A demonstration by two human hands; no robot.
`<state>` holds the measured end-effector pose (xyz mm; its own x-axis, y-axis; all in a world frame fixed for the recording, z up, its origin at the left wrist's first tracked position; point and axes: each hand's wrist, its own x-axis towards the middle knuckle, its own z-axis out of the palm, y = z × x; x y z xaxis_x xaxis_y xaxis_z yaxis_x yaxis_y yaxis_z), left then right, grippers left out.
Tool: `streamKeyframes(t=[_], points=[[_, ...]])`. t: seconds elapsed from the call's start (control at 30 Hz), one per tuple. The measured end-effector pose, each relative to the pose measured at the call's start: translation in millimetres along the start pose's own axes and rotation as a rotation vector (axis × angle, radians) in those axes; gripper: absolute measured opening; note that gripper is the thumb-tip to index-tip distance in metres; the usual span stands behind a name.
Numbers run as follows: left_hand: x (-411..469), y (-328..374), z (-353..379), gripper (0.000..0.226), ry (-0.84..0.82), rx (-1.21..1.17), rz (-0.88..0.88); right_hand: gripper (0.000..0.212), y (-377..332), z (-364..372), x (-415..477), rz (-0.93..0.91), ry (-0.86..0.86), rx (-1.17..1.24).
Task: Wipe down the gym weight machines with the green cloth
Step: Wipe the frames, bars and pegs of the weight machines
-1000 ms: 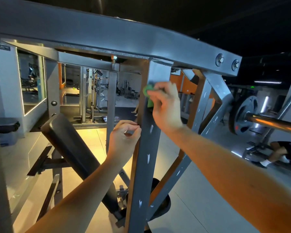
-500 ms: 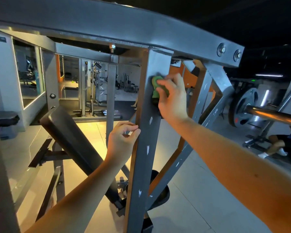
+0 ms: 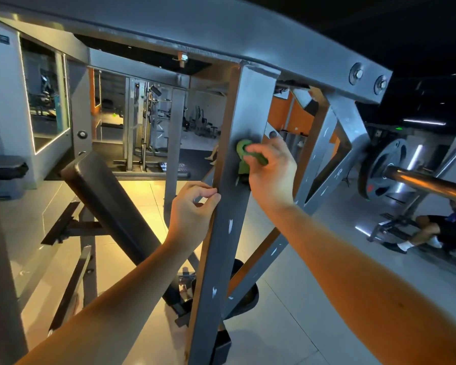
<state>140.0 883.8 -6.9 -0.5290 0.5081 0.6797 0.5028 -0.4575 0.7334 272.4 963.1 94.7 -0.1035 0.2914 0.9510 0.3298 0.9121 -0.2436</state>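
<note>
Fingers (image 3: pixel 257 149) of R hand (image 3: pixel 271 175) are curled round a bunched green cloth (image 3: pixel 244 150), pressing it vs. the grey upright post (image 3: pixel 228 233) of a weight machine, under the top beam (image 3: pixel 221 30). L hand (image 3: pixel 188 217) grips the post's left edge just below, fingers wrapped on it. Black pad (image 3: pixel 108 198) slants behind, left.

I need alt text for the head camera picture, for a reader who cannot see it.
A person's right hand holds a crumpled green cloth against a grey metal upright post of a gym machine, while the left hand grips the post's edge lower down. A black padded bench slopes behind it.
</note>
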Motion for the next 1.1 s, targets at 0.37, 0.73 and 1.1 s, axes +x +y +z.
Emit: streamKeyframes(t=[0.37,0.73,1.1], points=[[1.7,-0.1,-0.5,0.012,-0.011,-0.001,0.003,0.014,0.4,2.1,-25.8,0.038,-0.104,-0.033],[1.7,-5.1,-7.1,0.012,-0.036,0.092,0.089,0.013,12.1,8.3,-106.2,0.155,-0.322,-0.049],[-25.5,-24.0,-5.2,0.008,-0.051,0.034,-0.106,0.008,4.9,33.6,-46.3,-0.119,0.069,-0.021]])
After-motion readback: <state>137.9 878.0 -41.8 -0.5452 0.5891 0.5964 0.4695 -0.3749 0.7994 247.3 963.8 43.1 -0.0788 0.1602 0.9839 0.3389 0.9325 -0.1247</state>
